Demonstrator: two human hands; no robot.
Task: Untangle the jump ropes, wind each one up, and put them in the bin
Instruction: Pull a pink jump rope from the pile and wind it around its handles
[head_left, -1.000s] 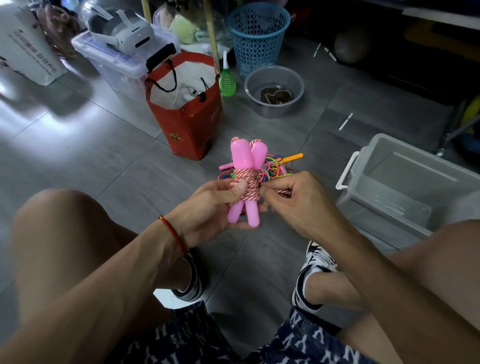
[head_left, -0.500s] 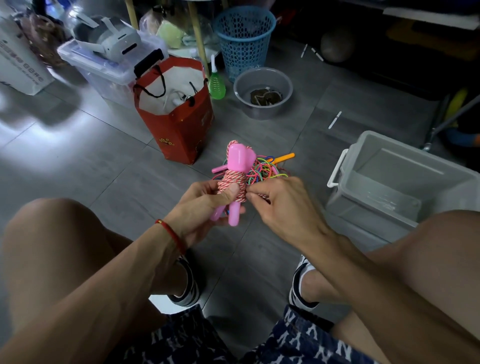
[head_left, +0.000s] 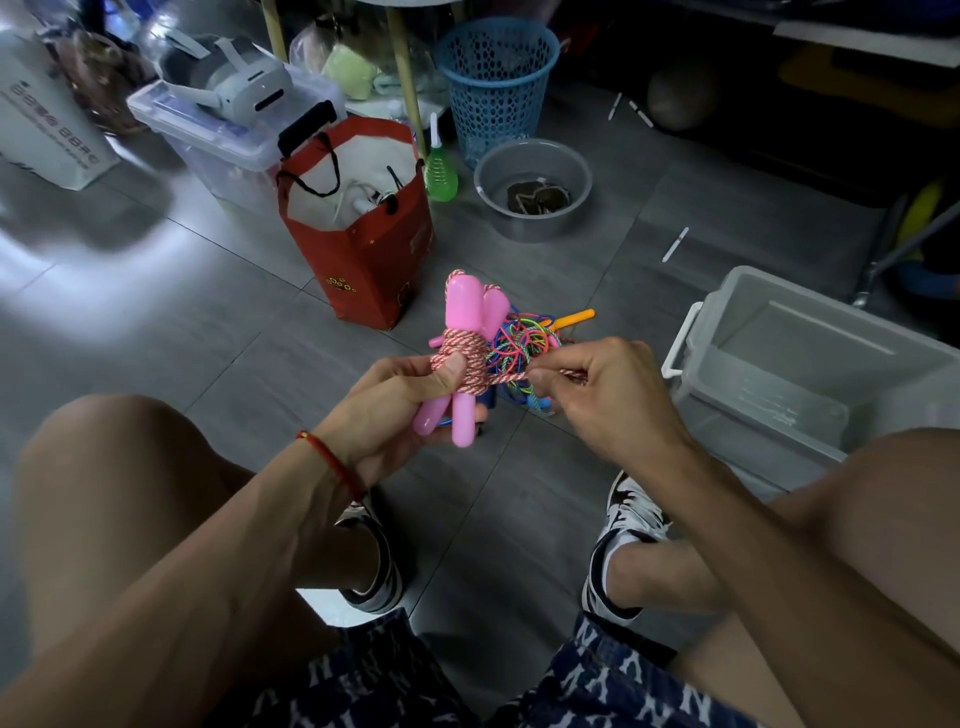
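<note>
While my left hand (head_left: 400, 400) grips the pink handles (head_left: 467, 332) upright, thumb pressed on the red-and-white rope (head_left: 465, 358) wound around them, my right hand (head_left: 608, 395) pinches the loose tail of that rope just to the right of the bundle. The handles' long axis runs up and away from me, and the tail leads out sideways across it, so I judge the last turn or tuck has to cross the handles. The bin (head_left: 810, 374) sits on the floor to my right, nearer my right hand, its mouth open upward. Behind the bundle, on the floor, lies the tangle of coloured ropes (head_left: 524, 345), partly hidden by my hands; I cannot tell how many ropes are in it. How much tail is left inside my right fingers is also hidden.
</note>
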